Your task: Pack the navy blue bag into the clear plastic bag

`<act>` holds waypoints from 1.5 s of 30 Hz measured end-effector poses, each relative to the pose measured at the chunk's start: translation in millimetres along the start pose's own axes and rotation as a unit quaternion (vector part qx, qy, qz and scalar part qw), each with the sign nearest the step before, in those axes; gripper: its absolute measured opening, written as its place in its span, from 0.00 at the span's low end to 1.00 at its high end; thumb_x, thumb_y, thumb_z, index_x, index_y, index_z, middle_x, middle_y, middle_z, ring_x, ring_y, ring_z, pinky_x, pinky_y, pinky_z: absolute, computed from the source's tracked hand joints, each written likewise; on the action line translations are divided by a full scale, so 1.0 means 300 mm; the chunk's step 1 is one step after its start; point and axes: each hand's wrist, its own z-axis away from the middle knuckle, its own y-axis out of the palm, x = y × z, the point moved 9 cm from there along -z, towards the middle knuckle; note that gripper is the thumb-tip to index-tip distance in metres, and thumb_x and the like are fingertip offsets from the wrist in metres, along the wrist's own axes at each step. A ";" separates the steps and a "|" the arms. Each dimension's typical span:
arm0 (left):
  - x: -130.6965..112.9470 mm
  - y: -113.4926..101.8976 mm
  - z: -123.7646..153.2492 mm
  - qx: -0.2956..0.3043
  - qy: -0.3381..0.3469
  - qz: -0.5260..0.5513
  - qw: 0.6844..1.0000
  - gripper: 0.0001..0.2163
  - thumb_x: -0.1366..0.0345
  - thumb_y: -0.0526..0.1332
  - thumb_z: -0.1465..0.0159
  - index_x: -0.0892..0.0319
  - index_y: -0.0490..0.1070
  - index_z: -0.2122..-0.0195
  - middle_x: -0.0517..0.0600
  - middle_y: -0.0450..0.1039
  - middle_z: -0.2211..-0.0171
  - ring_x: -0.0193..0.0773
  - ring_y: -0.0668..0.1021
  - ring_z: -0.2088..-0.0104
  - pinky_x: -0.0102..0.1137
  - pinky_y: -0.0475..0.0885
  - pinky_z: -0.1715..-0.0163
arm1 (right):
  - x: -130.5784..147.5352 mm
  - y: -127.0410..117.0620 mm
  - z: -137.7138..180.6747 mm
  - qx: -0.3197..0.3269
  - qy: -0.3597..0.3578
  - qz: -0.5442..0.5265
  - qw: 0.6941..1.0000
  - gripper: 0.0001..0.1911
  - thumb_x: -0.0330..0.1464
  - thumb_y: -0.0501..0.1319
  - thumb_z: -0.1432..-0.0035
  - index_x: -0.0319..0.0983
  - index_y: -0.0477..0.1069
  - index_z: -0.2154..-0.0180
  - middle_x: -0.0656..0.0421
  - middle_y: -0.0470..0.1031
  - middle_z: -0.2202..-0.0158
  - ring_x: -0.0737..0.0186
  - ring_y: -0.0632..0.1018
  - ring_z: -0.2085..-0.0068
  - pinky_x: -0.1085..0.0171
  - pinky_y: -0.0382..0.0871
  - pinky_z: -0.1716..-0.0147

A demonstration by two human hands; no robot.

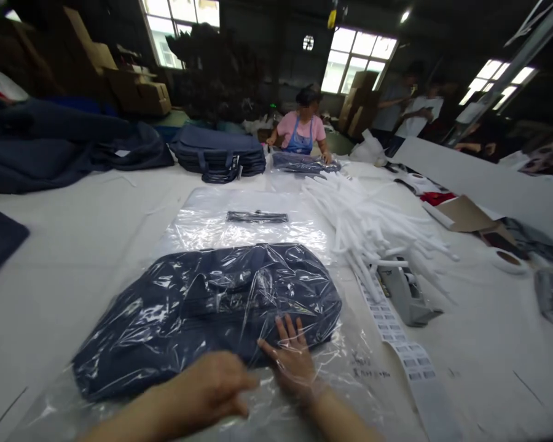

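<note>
The right hand (pixel 291 359) lay flat inside the mouth of a clear plastic bag (pixel 253 227), palm down and fingers spread, the film draped over its back; its fingertips touched the near edge of a folded navy bag (pixel 207 307) that sat within the plastic near the middle of the white tabletop (pixel 64 245). That hand's grip was open, pressing rather than holding. The left hand (pixel 214 387) came in from the lower left with its forearm low over the tabletop, fingers curled loosely toward the right hand at the bag's open end; whether it pinched the film could not be told. The navy bag lay crumpled, just ahead of both hands. Beyond it the empty far part of the plastic bag stretched flat, with a dark strip (pixel 257 217) on it. To the right lay a heap of white tubes (pixel 373 227), a grey tape dispenser (pixel 408 294) and a strip of barcode labels (pixel 396 337). Across the tabletop a person in a pink shirt (pixel 301 132) stood beside a stack of navy bags (pixel 219 156).
</note>
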 end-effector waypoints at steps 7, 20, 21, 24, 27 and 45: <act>0.205 0.108 -0.129 -0.082 -0.104 -0.176 0.975 0.31 0.46 0.41 0.32 0.63 0.52 0.36 0.58 0.60 0.39 0.49 0.62 0.39 0.44 0.51 0.39 | -0.042 -0.034 0.030 -0.037 0.027 -0.042 0.998 0.32 0.40 0.59 0.42 0.56 0.52 0.38 0.54 0.47 0.33 0.43 0.53 0.35 0.40 0.51 0.40; 0.185 0.320 -0.063 -0.091 -0.003 -0.211 0.973 0.28 0.39 0.46 0.37 0.44 0.59 0.40 0.46 0.64 0.42 0.48 0.63 0.40 0.47 0.37 0.37 | -0.445 -0.439 0.900 -0.285 0.675 -0.142 0.665 0.36 0.44 0.68 0.63 0.36 0.65 0.52 0.50 0.72 0.57 0.53 0.74 0.61 0.54 0.70 0.58; 0.186 0.320 -0.062 -0.092 0.000 -0.209 0.974 0.28 0.39 0.46 0.37 0.44 0.57 0.39 0.46 0.64 0.42 0.48 0.63 0.40 0.47 0.37 0.37 | -0.478 -0.416 0.852 -0.263 0.674 -0.201 0.660 0.35 0.43 0.69 0.65 0.36 0.68 0.54 0.51 0.74 0.59 0.54 0.74 0.61 0.55 0.71 0.60; 0.159 0.327 -0.047 -0.067 0.057 -0.210 0.974 0.28 0.42 0.49 0.36 0.43 0.50 0.37 0.44 0.63 0.41 0.45 0.63 0.40 0.44 0.32 0.37 | -0.526 -0.385 0.773 -0.211 0.668 -0.327 0.634 0.23 0.44 0.65 0.61 0.36 0.73 0.65 0.58 0.74 0.74 0.61 0.72 0.76 0.60 0.71 0.76; 0.096 0.368 -0.009 0.025 0.164 -0.204 0.965 0.31 0.44 0.52 0.35 0.46 0.44 0.34 0.43 0.61 0.40 0.41 0.63 0.40 0.36 0.26 0.38 | -0.493 -0.420 0.818 -0.195 0.678 -0.364 0.609 0.21 0.45 0.64 0.57 0.35 0.72 0.65 0.60 0.73 0.77 0.68 0.66 0.84 0.64 0.65 0.85; 0.079 0.415 0.032 0.054 0.162 -0.195 0.966 0.33 0.42 0.50 0.36 0.49 0.45 0.34 0.45 0.61 0.40 0.39 0.59 0.38 0.37 0.25 0.37 | -0.378 -0.382 0.532 0.350 -0.001 -0.279 0.894 0.30 0.24 0.55 0.46 0.61 0.65 0.47 0.72 0.65 0.41 0.61 0.61 0.37 0.50 0.44 0.36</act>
